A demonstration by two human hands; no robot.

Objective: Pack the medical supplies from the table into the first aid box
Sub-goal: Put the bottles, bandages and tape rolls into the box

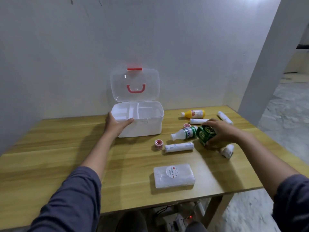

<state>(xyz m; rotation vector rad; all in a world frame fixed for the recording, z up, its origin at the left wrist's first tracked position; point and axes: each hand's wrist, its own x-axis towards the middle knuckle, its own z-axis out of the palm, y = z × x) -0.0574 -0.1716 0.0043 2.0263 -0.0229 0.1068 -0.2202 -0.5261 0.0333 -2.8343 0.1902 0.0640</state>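
L hand (pixel 117 124) grips open first aid box (pixel 142 129) corner; R hand (pixel 220 133) holds green box (pixel 206 133).

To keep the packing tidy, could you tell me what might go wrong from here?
The right hand grips the green box close beside the lying green-labelled white bottle; lifting it may nudge that bottle into rolling. The far bandage roll near the right edge of the table could roll off if bumped.

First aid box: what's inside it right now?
Only a white divided tray shows inside the first aid box; no supplies show in its compartments. The left hand grips the front rim, covering that corner, and anything beneath the tray is hidden.
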